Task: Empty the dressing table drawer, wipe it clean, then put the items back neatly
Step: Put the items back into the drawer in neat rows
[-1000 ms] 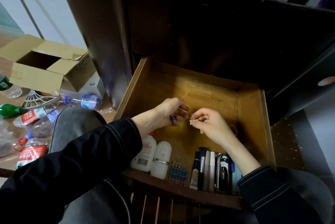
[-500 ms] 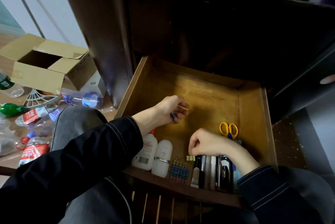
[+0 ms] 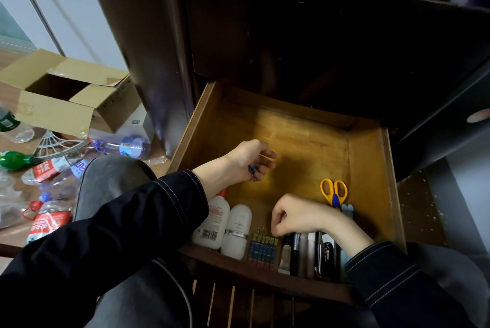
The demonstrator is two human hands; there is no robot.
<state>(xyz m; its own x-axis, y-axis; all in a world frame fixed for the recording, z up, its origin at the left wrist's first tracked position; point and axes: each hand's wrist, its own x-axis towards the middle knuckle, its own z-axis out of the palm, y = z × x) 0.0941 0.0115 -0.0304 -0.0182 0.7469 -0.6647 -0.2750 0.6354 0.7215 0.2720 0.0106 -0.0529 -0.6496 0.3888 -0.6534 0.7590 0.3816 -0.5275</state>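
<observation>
**Wooden drawer (image 3: pixel 368 163): another clip goes home**

Your right hand (image 3: pixel 297 215) has dropped from beside your left hand (image 3: pixel 246 160) to the clip row (image 3: pixel 262 248) under its curled fingers; whether it pinches anything is hidden. Your left hand grips a blue clip (image 3: pixel 253 170), next to place.

My left hand (image 3: pixel 246 160) curls round a blue clip (image 3: pixel 252 168), and I see only a sliver of it between the fingers. My right hand (image 3: pixel 297 215) has its fingertips tucked under, so I cannot tell whether it pinches anything. Its wrist covers the scissors' (image 3: pixel 333 191) blades and the tops of the pens (image 3: pixel 295 253). The left sleeve (image 3: pixel 132 221) hides most of the white bottle's (image 3: pixel 212 224) cap. A bottle on the floor (image 3: pixel 10 123) is cut off by the left edge.
</observation>
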